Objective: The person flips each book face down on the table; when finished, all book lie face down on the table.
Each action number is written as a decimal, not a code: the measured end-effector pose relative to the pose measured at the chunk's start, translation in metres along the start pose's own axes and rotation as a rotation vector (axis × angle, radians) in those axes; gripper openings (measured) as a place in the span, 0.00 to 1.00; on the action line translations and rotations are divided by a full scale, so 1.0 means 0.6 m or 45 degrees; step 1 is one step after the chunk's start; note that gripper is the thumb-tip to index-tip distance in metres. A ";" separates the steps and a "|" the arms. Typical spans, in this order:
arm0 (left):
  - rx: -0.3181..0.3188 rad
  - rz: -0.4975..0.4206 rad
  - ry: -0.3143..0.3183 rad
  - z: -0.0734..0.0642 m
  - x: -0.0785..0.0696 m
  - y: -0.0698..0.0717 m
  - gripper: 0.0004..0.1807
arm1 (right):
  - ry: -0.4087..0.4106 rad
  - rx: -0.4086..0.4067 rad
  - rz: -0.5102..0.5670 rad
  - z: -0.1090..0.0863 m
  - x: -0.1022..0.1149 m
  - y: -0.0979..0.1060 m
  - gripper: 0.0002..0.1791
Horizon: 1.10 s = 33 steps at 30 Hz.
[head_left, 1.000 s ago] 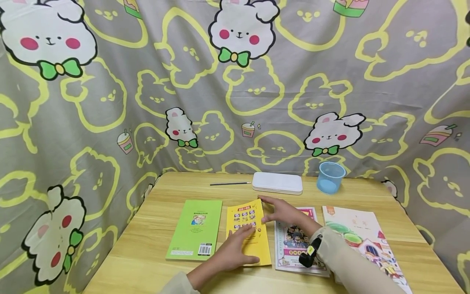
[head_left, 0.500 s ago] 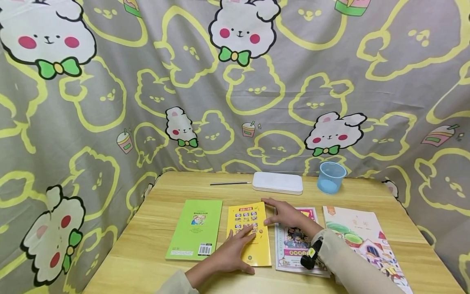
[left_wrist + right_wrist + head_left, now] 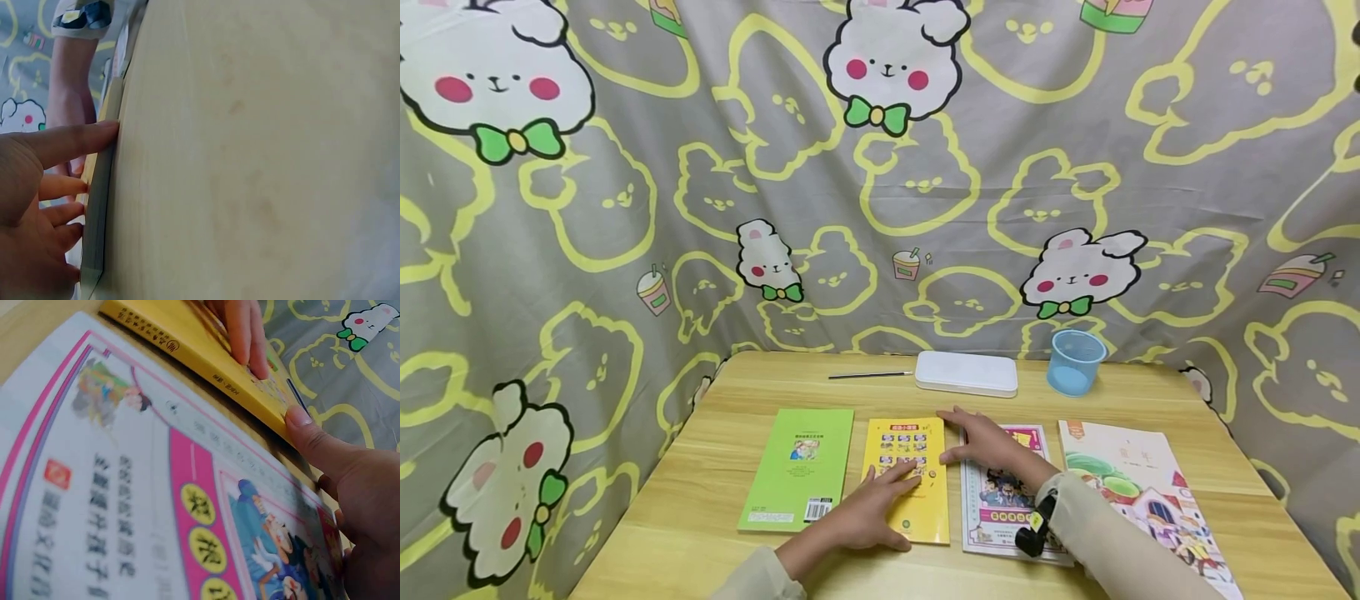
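Note:
A yellow book (image 3: 927, 518) lies on the wooden table with its printed cover up. My left hand (image 3: 872, 507) rests over its lower left part, fingers spread. In the left wrist view, the thumb reaches the book's near edge (image 3: 97, 212) while the fingertips lie at the cover. My right hand (image 3: 988, 442) is at the upper right corner, its thumb touching the yellow spine (image 3: 206, 374) in the right wrist view. Beneath that forearm lies a pink-bordered comic-style book (image 3: 988, 533). Left of the yellow book is a green book (image 3: 793, 492).
A pale illustrated book (image 3: 1150, 467) lies at the right, partly under the right sleeve. Along the back stand a white case (image 3: 966, 372) and a blue translucent cup (image 3: 1075, 362), with a thin dark brush or pen (image 3: 868, 375) beside the case. A patterned curtain (image 3: 820, 167) hangs behind the table.
The yellow book has straightened, its top edge coming down and levelling. Both hands have shifted slightly with it, the left thumb moving to the book's lower edge.

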<state>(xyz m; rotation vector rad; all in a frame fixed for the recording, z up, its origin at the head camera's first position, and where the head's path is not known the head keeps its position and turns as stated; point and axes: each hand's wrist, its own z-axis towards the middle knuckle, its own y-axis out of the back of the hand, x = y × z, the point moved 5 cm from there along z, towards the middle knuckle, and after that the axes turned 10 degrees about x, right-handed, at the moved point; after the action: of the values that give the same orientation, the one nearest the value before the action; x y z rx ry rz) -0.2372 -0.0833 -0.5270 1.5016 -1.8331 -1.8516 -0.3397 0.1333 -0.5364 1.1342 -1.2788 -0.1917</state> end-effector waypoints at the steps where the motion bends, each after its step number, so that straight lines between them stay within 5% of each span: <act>1: 0.001 0.008 -0.005 0.001 0.000 0.000 0.54 | -0.001 0.003 -0.008 0.000 -0.002 -0.001 0.50; 33: 0.038 0.009 0.018 0.004 0.002 0.001 0.55 | -0.010 -0.024 -0.026 -0.007 -0.002 -0.009 0.45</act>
<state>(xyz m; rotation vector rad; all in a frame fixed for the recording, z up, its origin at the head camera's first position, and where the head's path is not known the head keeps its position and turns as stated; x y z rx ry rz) -0.2396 -0.0829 -0.5278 1.5122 -1.8652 -1.8142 -0.3342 0.1341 -0.5407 1.1316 -1.2703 -0.2236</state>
